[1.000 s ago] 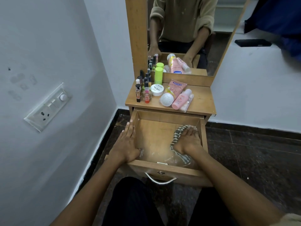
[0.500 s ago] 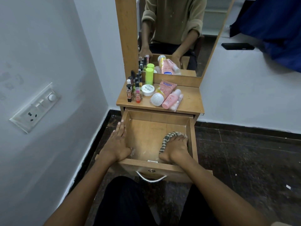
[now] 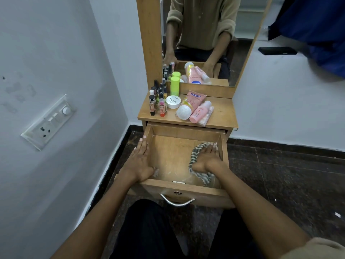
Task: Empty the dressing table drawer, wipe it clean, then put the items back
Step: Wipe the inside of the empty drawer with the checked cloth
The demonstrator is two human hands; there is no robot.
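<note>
Striped cloth (image 3: 195,153) under right fingers (image 3: 210,150)

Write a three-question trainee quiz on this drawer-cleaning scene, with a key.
1. True or false: the drawer holds bottles.
2. Which hand presses the striped cloth?
A. left hand
B. right hand
3. Fill in: the green bottle stands on the ____, not in the drawer.

Key: 1. false, only the cloth lies inside. 2. B; the left hand rests on the drawer's left wall. 3. tabletop.
</note>
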